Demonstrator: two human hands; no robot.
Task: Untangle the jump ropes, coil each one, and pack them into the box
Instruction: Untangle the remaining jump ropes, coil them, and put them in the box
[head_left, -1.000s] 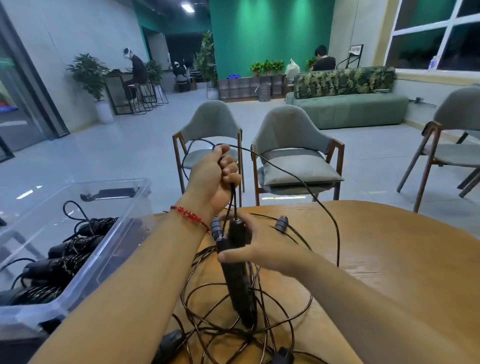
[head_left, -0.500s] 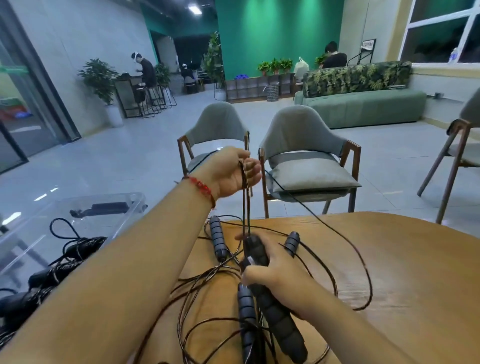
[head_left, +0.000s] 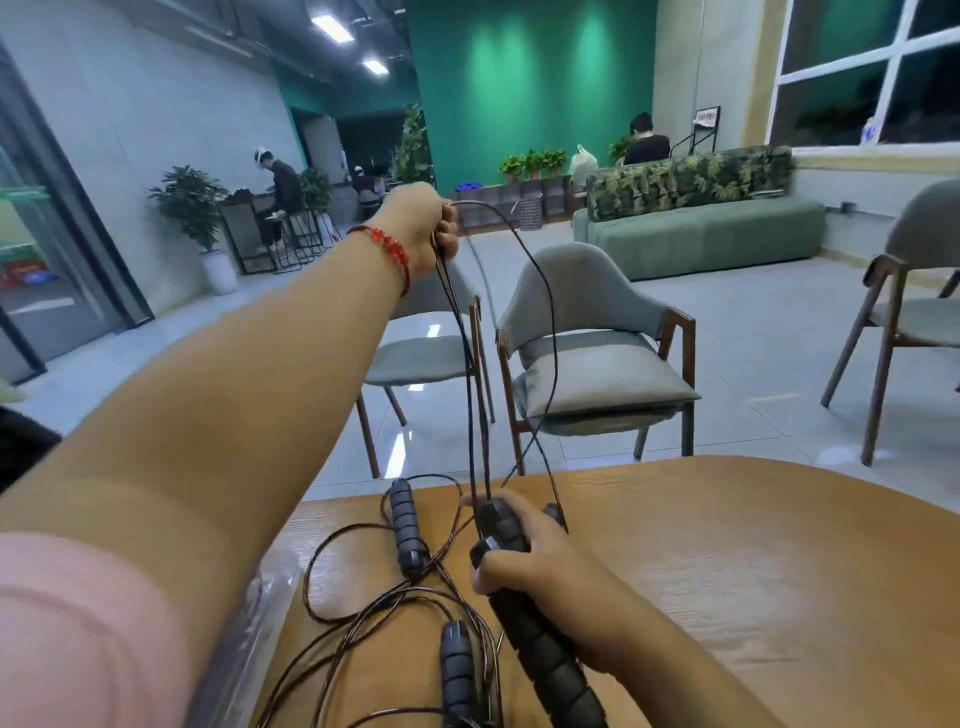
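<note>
The left hand (head_left: 421, 228), pinching the thin black rope cord (head_left: 469, 374), has risen to upper centre while the right hand (head_left: 524, 564) grips black ribbed foam handles (head_left: 540, 654), likely freeing one rope.

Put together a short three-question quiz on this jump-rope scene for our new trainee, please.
1. True or false: the left hand rests flat on the table.
2. What does the right hand grip? A) a black handle B) a chair leg C) a plant pot
3. Fill the gap: a thin black ___ runs from the raised left hand down to the right hand.
Key: 1 false, it is held up above the table and grips the cord; 2 A; 3 cord.
</note>
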